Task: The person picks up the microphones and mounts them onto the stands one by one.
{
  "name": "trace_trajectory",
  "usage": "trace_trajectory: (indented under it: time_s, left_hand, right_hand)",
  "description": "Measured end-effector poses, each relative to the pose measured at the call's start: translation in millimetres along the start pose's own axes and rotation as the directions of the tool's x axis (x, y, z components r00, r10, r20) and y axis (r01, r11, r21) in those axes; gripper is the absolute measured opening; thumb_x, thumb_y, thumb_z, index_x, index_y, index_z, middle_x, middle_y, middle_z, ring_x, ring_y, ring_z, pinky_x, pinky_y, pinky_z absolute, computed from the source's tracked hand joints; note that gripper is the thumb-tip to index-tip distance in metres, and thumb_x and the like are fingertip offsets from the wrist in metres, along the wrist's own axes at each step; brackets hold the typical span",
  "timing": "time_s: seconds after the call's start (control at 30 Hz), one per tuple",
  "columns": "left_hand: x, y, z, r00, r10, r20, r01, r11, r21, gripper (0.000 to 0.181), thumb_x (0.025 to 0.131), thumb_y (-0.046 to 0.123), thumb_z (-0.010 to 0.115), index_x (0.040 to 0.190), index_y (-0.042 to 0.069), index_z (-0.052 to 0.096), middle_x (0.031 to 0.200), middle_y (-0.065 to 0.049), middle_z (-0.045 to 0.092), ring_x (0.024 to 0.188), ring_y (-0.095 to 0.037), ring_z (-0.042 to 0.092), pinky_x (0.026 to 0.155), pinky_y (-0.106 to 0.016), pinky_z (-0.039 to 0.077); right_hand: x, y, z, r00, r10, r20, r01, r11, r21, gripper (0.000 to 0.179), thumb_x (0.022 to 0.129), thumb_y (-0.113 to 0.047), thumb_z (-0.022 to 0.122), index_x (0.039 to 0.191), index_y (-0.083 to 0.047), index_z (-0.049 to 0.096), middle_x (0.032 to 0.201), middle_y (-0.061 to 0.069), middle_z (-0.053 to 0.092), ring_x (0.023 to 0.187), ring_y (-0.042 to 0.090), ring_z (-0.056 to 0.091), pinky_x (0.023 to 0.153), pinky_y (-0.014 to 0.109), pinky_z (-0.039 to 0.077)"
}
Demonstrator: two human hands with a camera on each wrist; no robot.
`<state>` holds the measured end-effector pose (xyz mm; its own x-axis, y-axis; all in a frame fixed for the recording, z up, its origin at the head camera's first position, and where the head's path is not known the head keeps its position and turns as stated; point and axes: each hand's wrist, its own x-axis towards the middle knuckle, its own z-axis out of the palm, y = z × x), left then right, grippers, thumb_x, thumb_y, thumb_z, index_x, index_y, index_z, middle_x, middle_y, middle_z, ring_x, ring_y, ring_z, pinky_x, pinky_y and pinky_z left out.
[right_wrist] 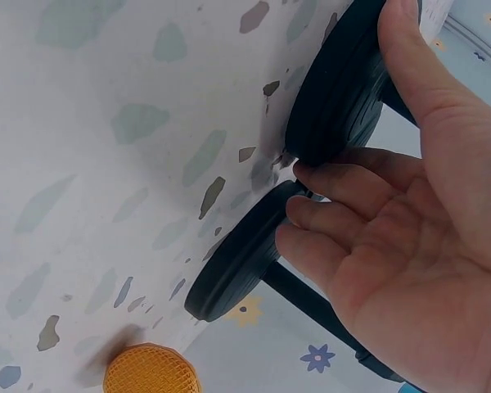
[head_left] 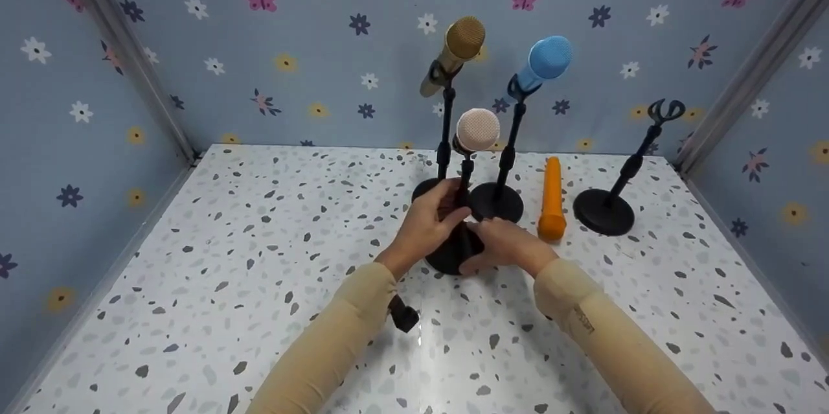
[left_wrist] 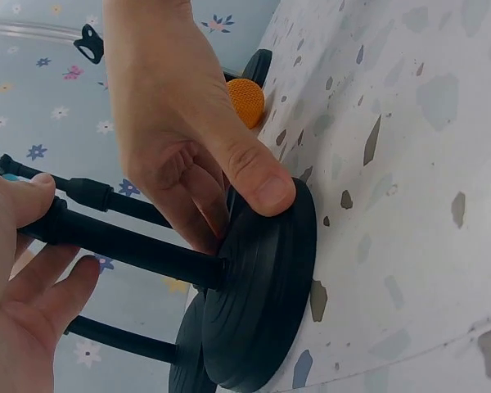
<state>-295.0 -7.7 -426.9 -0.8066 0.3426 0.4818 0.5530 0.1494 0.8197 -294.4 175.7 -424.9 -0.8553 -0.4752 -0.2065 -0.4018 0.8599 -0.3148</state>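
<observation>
A black microphone stand bearing a pale pink microphone stands at the front of the group, between both hands. My left hand holds its pole, thumb on one side and fingers on the other. On the round base of the same stand, my right hand grips the edge, its thumb on the rim. In the right wrist view, the fingers of the right hand curl between this base and a neighbouring stand's base.
Behind stand a gold microphone and a blue microphone, each in a stand. An orange microphone lies to the right, beside a stand without a microphone. Patterned walls enclose the speckled table.
</observation>
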Motion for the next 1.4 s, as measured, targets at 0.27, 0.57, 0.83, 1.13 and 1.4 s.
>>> trace_trajectory:
  time_s: [0.27, 0.57, 0.83, 1.13, 1.4]
  left_hand:
    - [1.6, 2.6, 1.4, 1.000, 0.013, -0.009, -0.014, 0.998, -0.061, 0.033, 0.096, 0.006, 0.069, 0.128, 0.003, 0.060, 0.116, -0.011, 0.067, 0.105, -0.022, 0.067, 0.091, -0.032, 0.055]
    - [1.9, 5.9, 1.7, 1.000, 0.003, -0.017, -0.004, 0.998, -0.067, 0.036, 0.092, -0.001, 0.071, 0.126, 0.002, 0.060, 0.119, -0.009, 0.067, 0.107, -0.020, 0.067, 0.093, -0.030, 0.054]
    - [1.6, 8.4, 1.7, 1.000, 0.000, -0.021, -0.001, 0.999, -0.032, 0.038, 0.090, -0.005, 0.072, 0.127, -0.002, 0.060, 0.122, -0.011, 0.065, 0.111, -0.021, 0.066, 0.093, -0.028, 0.053]
    - [2.8, 5.8, -0.2, 0.989, 0.095, -0.112, -0.064, 0.965, 0.254, 0.035, 0.088, 0.021, 0.081, 0.116, 0.004, 0.068, 0.106, -0.007, 0.064, 0.096, -0.020, 0.063, 0.086, -0.034, 0.053]
    - [6.5, 11.2, -11.1, 0.998, 0.016, 0.057, -0.023, 0.991, 0.130, 0.031, 0.094, 0.002, 0.070, 0.124, 0.000, 0.063, 0.109, -0.014, 0.069, 0.095, -0.016, 0.066, 0.087, -0.028, 0.054]
  right_hand:
    - [0.8, 0, 0, 1.000, 0.026, 0.004, -0.026, 0.999, 0.019, 0.053, 0.076, -0.044, 0.089, 0.111, -0.011, 0.067, 0.089, 0.002, 0.068, 0.080, 0.021, 0.060, 0.081, 0.039, 0.052]
    - [0.6, 0, 0, 1.000, 0.026, 0.011, -0.026, 0.999, 0.038, 0.054, 0.076, -0.042, 0.089, 0.114, -0.011, 0.068, 0.088, 0.001, 0.068, 0.080, 0.019, 0.061, 0.082, 0.039, 0.053]
    - [-1.2, -3, -1, 1.000, 0.010, 0.011, -0.010, 1.000, 0.013, 0.057, 0.077, -0.044, 0.088, 0.116, -0.009, 0.066, 0.090, 0.005, 0.069, 0.080, 0.021, 0.061, 0.082, 0.041, 0.053]
    - [0.6, -3, 0, 1.000, 0.015, 0.015, -0.015, 1.000, -0.010, 0.055, 0.077, -0.046, 0.087, 0.111, -0.009, 0.066, 0.089, 0.004, 0.069, 0.079, 0.022, 0.061, 0.081, 0.042, 0.052]
    - [1.3, -2, 0, 1.000, 0.018, 0.017, -0.018, 1.000, 0.001, 0.053, 0.076, -0.044, 0.089, 0.111, -0.011, 0.067, 0.093, 0.004, 0.070, 0.082, 0.022, 0.061, 0.085, 0.041, 0.053]
